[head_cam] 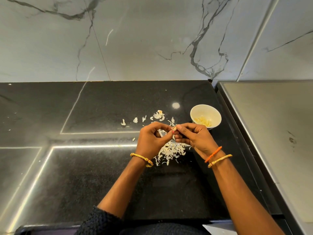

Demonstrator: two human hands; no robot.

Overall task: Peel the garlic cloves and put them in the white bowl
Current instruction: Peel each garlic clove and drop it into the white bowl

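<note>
Mostly hidden, a garlic clove (pixel 174 128) sits pinched between both hands.

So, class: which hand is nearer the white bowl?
Right. The right hand sits just beside and below the white bowl; the left hand lies further left, beyond the garlic clove.

Glossy black speckled stone counter (pixel 101 175), polished veined marble wall (pixel 135 39) — papery garlic skins (pixel 171 152), glazed white bowl (pixel 196 111)

Readable text: none in view
Round white ceramic bowl (pixel 205 118): plain, no print or mark
Polished black stone worktop (pixel 94 167): no label, number or sign
Veined grey marble wall (pixel 144 39): unmarked
</note>
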